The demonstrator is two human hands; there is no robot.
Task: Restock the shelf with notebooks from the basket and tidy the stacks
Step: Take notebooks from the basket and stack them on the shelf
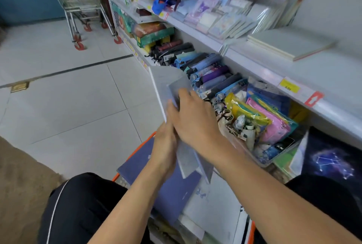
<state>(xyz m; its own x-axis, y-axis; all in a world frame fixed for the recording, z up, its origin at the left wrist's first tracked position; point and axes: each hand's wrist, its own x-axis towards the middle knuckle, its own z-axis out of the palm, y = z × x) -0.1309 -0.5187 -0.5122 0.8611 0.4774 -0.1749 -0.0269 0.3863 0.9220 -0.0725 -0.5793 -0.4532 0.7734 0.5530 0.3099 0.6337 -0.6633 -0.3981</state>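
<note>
Both hands hold a small stack of pale grey-blue notebooks [166, 81] upright above the orange-rimmed basket [137, 150]. My left hand [164, 145] grips the stack's lower edge from the left. My right hand [194, 118] lies over the top and right face, fingers curled on it. More notebooks lie in the basket: a dark blue one [176, 191] and white ones [217, 206]. On the upper shelf [254, 63] stand pastel notebooks [213, 14] and a flat white stack [290, 42].
The lower shelf holds folded umbrellas [207, 67] and a clear bin of colourful pouches [264, 122]. A dark constellation-print item [333, 161] sits at the right. A shopping trolley [82, 5] stands on the tiled floor at the back left. My knees flank the basket.
</note>
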